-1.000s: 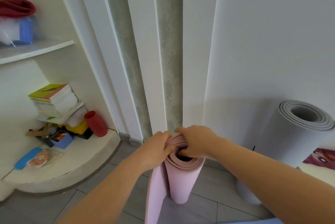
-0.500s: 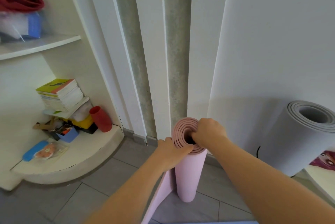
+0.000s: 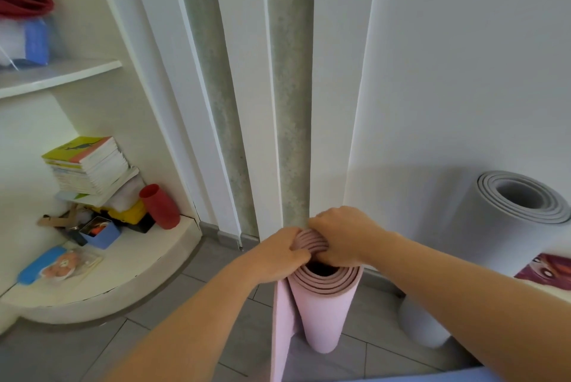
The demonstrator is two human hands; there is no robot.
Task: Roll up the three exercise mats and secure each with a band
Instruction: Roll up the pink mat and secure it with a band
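White wall panels (image 3: 463,72) and two mottled grey-green strips filled the background of the head view, above a grey tiled floor (image 3: 185,335).

At lower centre the pink mat (image 3: 324,313) stood upright on the tiles, just in front of the wall, rolled into a tube with its spiral end facing up. Its outer flap (image 3: 281,335) hung unwound down the left side of the roll, reaching the bottom edge of the picture.

Both hands were at the top of the roll. The left hand (image 3: 278,253) grasped the left rim, thumb pressed against the layers. The right hand (image 3: 343,236) clenched the far rim from above, fingers curled over the edge toward the dark core. The two hands nearly touched.

To the right, well apart from the pink one, the grey mat (image 3: 494,242) was fully rolled and leaned tilted against the wall, its open end up.

On the left a white niche held a curved ledge (image 3: 139,273) with a stack of books (image 3: 89,165), a red cup (image 3: 159,207) and a small blue box (image 3: 102,234). An upper shelf (image 3: 61,72) carried a red cloth (image 3: 24,1).
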